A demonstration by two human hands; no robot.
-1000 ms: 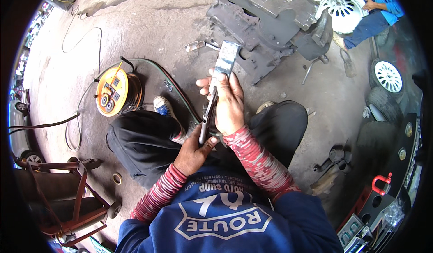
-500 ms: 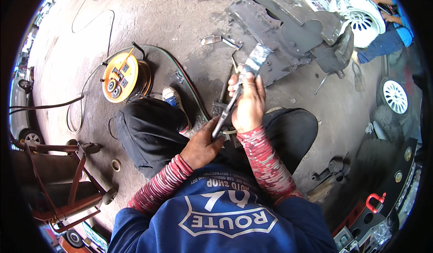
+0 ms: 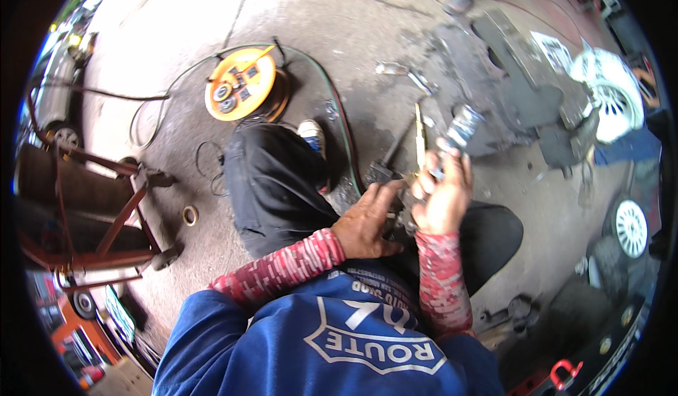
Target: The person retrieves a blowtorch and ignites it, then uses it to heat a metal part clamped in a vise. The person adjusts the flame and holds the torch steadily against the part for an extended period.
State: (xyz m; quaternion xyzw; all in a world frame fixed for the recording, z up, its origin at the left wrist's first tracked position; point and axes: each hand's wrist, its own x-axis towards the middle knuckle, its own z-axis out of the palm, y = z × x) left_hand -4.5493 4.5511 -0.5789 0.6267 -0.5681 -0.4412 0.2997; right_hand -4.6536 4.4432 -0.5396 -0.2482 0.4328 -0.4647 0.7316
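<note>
My right hand point(image 3: 445, 197) is closed on a silvery, shiny packet point(image 3: 465, 126), whose upper part sticks out past the fingers. Between thumb and fingers, my left hand point(image 3: 366, 221) grips a dark metal part point(image 3: 401, 211) low in front of my lap; the fingers hide much of it. Just left of the right fingers, a thin brass-coloured rod point(image 3: 421, 135) points away from me. Whether it joins the metal part cannot be made out. Beyond the left fingers lies a dark bar with a block-shaped end point(image 3: 383, 171).
An orange cable reel point(image 3: 244, 82) stands front left, its hose running past my shoe point(image 3: 311, 136). Large dark panels point(image 3: 522, 78) and a small clear-handled tool point(image 3: 392, 68) lie ahead. White wheels point(image 3: 630, 228) are at right, a red frame point(image 3: 113, 237) at left. Another person's foot point(image 3: 459, 2) shows at the top.
My view has turned, shifting the scene rightward. The metal bar that my left hand held is no longer seen in it; that hand now grips the dark part. The right hand still holds the packet.
</note>
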